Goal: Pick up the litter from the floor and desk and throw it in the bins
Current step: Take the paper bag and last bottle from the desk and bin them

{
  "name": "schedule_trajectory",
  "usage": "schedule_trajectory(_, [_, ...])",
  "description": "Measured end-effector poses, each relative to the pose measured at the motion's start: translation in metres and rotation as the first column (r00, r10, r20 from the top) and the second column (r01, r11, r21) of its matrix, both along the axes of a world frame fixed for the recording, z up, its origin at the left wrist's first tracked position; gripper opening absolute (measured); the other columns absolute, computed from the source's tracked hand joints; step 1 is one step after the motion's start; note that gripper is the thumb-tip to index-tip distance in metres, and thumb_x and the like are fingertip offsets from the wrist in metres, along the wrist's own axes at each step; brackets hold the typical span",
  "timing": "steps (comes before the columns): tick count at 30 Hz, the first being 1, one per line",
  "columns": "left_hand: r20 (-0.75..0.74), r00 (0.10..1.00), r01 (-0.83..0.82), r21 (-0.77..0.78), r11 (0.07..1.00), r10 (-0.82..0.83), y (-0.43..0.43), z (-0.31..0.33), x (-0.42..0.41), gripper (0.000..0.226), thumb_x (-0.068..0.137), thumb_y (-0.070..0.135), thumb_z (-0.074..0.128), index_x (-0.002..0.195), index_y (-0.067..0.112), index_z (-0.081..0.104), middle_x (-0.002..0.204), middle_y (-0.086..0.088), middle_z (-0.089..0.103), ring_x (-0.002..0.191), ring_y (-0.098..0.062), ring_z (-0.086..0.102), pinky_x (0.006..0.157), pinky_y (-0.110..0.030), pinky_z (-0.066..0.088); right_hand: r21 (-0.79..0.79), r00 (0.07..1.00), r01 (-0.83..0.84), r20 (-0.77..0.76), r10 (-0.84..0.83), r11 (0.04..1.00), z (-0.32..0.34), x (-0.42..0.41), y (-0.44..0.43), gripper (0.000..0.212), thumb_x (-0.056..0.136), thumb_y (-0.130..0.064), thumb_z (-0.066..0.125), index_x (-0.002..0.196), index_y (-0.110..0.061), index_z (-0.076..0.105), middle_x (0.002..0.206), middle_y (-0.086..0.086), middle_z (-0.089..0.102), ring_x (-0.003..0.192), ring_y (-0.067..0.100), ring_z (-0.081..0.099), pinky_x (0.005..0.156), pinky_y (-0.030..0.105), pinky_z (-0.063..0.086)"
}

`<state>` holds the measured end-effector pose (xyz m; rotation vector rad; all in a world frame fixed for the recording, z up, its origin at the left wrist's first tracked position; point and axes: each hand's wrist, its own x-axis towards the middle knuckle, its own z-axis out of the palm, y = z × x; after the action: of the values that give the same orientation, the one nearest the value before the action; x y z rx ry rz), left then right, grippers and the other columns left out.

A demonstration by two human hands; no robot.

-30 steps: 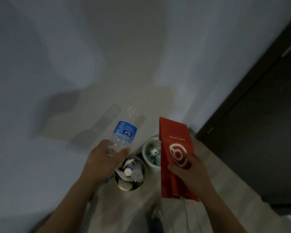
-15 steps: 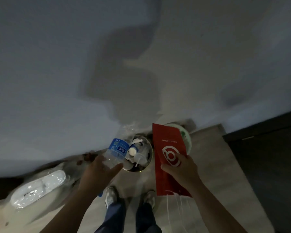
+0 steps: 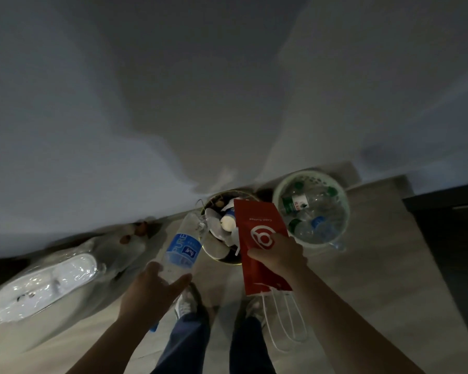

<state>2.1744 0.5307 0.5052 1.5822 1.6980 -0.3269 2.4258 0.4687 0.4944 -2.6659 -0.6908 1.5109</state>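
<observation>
My left grip (image 3: 152, 290) wraps the base of the water bottle (image 3: 183, 249), which looks empty, light, slick and crushable. My right grip (image 3: 278, 252) pinches the limp red paper bag (image 3: 262, 236) mid-body. Both hover over the dark bin (image 3: 224, 261) at the floor's wall edge.

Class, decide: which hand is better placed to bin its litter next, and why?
Likely the right hand: its red bag overlaps the dark bin. The left hand holds its bottle only at the rim.
</observation>
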Motion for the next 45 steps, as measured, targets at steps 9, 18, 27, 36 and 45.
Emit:
schedule_trajectory(9, [0.002,1.0,0.011,0.004,1.0,-0.011,0.014,-0.074,-0.007,0.066,0.075,0.06,0.067,0.121,0.016,0.049,0.077,0.013,0.055,0.067,0.002,0.055,0.051,-0.014,0.035,-0.02,0.995,-0.091,0.038,0.091,0.996,-0.106,-0.004,0.042,0.086,0.066,-0.067,0.066,0.134,-0.018,0.046,0.136,0.012,0.046,0.126,0.033,0.043,0.109,0.05,0.032])
schedule_trajectory(18, [0.007,0.998,-0.055,-0.027,0.998,0.055,0.014,-0.122,-0.008,0.064,0.073,0.062,0.067,0.118,0.02,0.05,0.081,0.011,0.06,0.074,-0.003,0.058,0.06,-0.022,0.043,-0.051,0.993,-0.11,0.045,0.112,0.993,-0.176,-0.011,0.052,0.092,0.066,-0.067,0.067,0.139,-0.016,0.041,0.136,0.013,0.046,0.126,0.033,0.043,0.108,0.052,0.033])
schedule_trajectory(27, [0.017,0.998,-0.058,-0.037,0.998,0.059,0.022,-0.146,-0.003,0.068,0.073,0.063,0.065,0.123,0.021,0.047,0.089,0.009,0.064,0.079,-0.006,0.061,0.069,-0.027,0.049,0.114,0.931,-0.306,0.242,0.273,0.945,-0.214,-0.016,0.05,0.117,0.06,-0.076,0.067,0.151,-0.035,0.005,0.158,0.009,-0.017,0.145,0.038,-0.012,0.115,0.06,0.013])
schedule_trajectory(36, [0.059,0.998,-0.029,0.0,1.0,0.029,0.029,-0.17,-0.005,0.07,0.07,0.066,0.063,0.123,0.024,0.047,0.09,0.011,0.064,0.074,-0.002,0.062,0.066,-0.025,0.049,0.01,0.736,-0.637,0.305,0.604,0.771,-0.251,-0.017,0.07,0.101,0.072,-0.08,0.049,0.152,-0.033,0.01,0.161,0.011,-0.006,0.146,0.035,-0.01,0.111,0.067,-0.005])
schedule_trajectory(45, [0.066,0.997,-0.027,-0.023,0.999,0.028,0.03,-0.182,-0.011,0.07,0.07,0.067,0.062,0.124,0.025,0.046,0.091,0.01,0.063,0.072,-0.001,0.062,0.058,-0.019,0.043,0.073,0.686,-0.717,0.248,0.684,0.693,-0.282,-0.019,0.071,0.086,0.072,-0.074,0.053,0.145,-0.037,0.024,0.157,0.0,0.012,0.146,0.029,0.006,0.112,0.061,0.014])
